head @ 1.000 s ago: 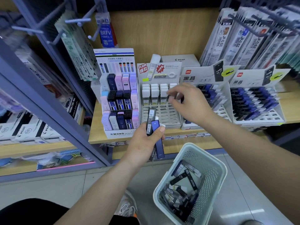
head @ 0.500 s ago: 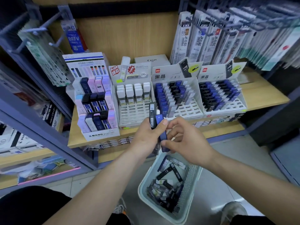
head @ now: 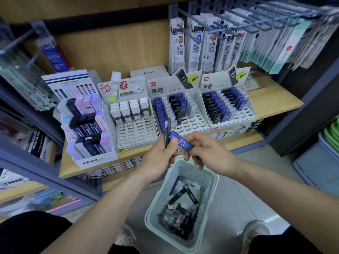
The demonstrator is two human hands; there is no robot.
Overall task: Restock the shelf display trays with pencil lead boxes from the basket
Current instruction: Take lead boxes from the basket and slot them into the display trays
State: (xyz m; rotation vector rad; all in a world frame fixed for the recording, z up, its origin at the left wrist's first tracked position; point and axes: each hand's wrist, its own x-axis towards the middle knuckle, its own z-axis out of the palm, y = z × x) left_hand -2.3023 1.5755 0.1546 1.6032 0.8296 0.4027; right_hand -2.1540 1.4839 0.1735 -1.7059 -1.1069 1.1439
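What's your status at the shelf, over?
Left hand grips black lead box upright. Right hand pinches blue HB 0.7 lead box above basket. Empty slots in Deli tray unobstructed.

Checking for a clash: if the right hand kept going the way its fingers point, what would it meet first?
Likely the left hand: the right hand points leftward, pinching the blue lead box whose other end the left thumb presses. Depth looks shared, though one view cannot confirm.
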